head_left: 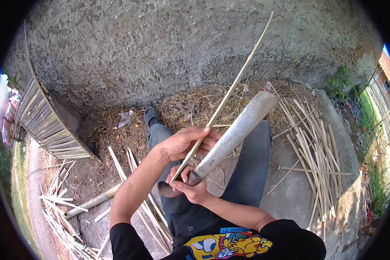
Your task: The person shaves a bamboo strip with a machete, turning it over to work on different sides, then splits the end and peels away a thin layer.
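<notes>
A long, thin bamboo strip slants from the lap up toward the wall. My left hand is around its lower part, thumb on top and fingers beneath. My right hand is closed round the dark handle of a broad-bladed machete, and its thumb and fingertips also touch the strip's lower end. The blade points up and to the right, beside the strip and apart from it above the hands.
A rough grey wall rises in front. Split strips lie piled at the right, with more strips at the left. A bamboo pole lies near the left leg. A slatted bamboo panel leans at the left.
</notes>
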Tool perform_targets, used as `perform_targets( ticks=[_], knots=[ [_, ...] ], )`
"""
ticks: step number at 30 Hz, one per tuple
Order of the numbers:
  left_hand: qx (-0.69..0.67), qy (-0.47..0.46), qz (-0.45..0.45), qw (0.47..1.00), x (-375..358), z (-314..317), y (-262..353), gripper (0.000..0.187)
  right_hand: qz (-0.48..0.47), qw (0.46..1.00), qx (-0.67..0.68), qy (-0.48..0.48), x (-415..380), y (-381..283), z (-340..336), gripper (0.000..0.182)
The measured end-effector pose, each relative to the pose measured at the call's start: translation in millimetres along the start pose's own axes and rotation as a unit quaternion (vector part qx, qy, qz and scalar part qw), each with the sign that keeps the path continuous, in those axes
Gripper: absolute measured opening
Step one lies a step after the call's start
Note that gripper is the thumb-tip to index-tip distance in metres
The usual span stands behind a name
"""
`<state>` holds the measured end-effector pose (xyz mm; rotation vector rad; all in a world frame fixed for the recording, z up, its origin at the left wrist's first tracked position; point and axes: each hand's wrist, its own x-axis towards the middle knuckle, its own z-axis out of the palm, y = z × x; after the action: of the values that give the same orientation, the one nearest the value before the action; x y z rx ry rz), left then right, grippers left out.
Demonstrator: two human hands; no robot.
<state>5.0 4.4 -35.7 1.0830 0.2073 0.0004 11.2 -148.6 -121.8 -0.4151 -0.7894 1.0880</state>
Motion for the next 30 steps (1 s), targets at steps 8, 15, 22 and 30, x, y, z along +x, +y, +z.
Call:
perform_targets(
  ticks=[8,15,22,30],
  knots=[
    [0.216,0.339,0.069,0.913,-70,0,-5,0.025,0.122,0.958,-0.246,0.088,4,-23,-35,0.022],
    [0.164,0.446,-0.009,0.880,-140,0,-71,0.045,0.092,0.800,-0.592,-0.028,48,-84,-59,0.050],
    [0.201,0.453,-0.105,0.862,-178,34,-119,0.047,0.047,0.629,-0.747,-0.211,63,-58,-74,0.054],
    [0.262,0.479,-0.166,0.821,-228,50,-159,0.050,0.182,0.635,-0.751,-0.016,185,-89,-166,0.059]
  ],
)
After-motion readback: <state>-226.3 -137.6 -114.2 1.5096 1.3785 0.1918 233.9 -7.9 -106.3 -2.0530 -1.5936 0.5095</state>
